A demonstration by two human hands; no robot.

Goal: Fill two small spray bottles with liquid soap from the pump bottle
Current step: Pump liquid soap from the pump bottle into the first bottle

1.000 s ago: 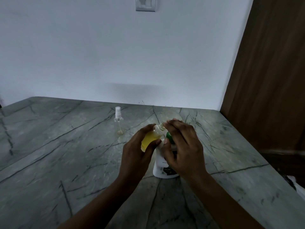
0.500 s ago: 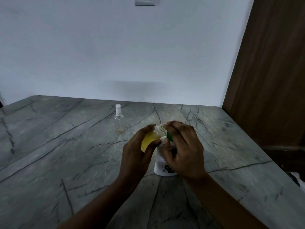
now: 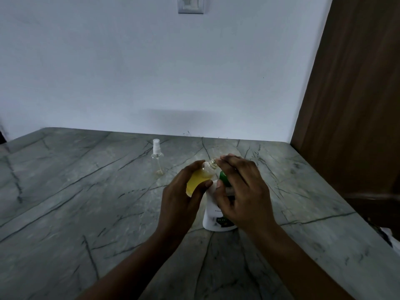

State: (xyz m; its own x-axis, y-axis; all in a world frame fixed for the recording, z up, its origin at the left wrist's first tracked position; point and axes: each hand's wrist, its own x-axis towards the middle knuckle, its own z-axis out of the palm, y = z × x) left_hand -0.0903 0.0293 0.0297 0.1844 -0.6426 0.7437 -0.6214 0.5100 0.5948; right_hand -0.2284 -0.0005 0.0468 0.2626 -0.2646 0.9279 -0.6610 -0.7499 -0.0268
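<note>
Grey veined stone makes up the tabletop (image 3: 86, 191), which runs back to a white wall and meets a brown wooden panel (image 3: 357, 105) along its right edge.

Nearest, both forearms reach in from the near edge. The left hand (image 3: 184, 191) has its grip wrapped round a small spray bottle (image 3: 200, 177), thumb on the front and fingers behind. The bottle is lifted off the tabletop, tilted right, its sprayer top off and its bare neck up against the nozzle. Yellow soap fills most of its body.

The right hand (image 3: 242, 191) arches over the green pump head (image 3: 223, 177) of the white pump bottle (image 3: 213, 215). Its grip is curled on the head, fingers on top and thumb at the collar. That bottle stands about midway between the near and far edges, somewhat toward the right edge.

To do this step well, I judge the open neck should sit right under the nozzle before each press. Strokes should be short and slow, since the mouth is narrow and thick soap can run down the outside. Room should be left for the sprayer tube, so filling looks nearly done.

Farther back, toward the far edge, a second spray bottle (image 3: 157, 161) stands upright, capped, nearly empty.

Counted: two hands, two small spray bottles, one pump bottle. One switch plate (image 3: 190, 4) is on the wall. I see no loose sprayer top.
</note>
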